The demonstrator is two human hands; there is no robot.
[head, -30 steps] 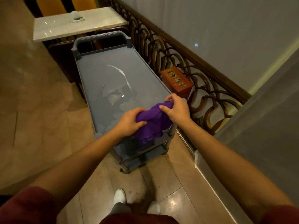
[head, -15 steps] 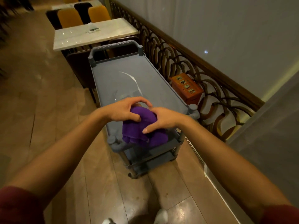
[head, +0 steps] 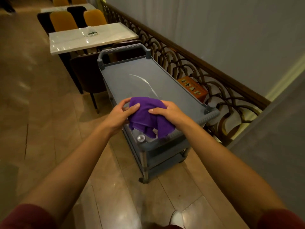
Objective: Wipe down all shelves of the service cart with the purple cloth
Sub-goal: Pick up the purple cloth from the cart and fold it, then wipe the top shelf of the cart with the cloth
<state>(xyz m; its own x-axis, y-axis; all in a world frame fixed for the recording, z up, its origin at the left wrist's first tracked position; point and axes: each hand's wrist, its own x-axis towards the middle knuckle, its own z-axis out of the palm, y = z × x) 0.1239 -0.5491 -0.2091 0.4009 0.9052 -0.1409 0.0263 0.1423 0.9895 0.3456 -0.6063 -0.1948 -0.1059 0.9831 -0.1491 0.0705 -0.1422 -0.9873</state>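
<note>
Glossy beige floor tiles [head: 49,129] are filling the left and bottom of the head view, in a dim dining room. Along the right, an ornate metal railing [head: 189,63] with a wooden top rail is running beside a pale wall [head: 214,22]. At the back, a white table [head: 92,38] is standing with yellow and dark chairs [head: 62,20] around it.

Between the table and the viewer, a grey cart [head: 132,83] is standing lengthwise, its handle [head: 122,48] at the far end. Its top shelf is showing a thin white curved streak [head: 145,81]. A lower shelf [head: 165,162] is showing beneath the near end. An orange box [head: 193,88] is sitting on the floor just beside the cart, against the railing.

Both bare arms are reaching forward over the near end of the cart. The left hand [head: 118,116] and right hand [head: 170,113] are holding a purple cloth [head: 148,118] bunched between them, above the top shelf's near end. Each grip is pinching the cloth: fingers curled behind it, thumbs pressing on its front. The cloth's loose folds are hanging down toward the shelf's near edge; whether they are touching it is unclear.

Dark red sleeves [head: 24,217] are showing at the bottom corners, and a white shoe [head: 177,218] at the bottom edge.
</note>
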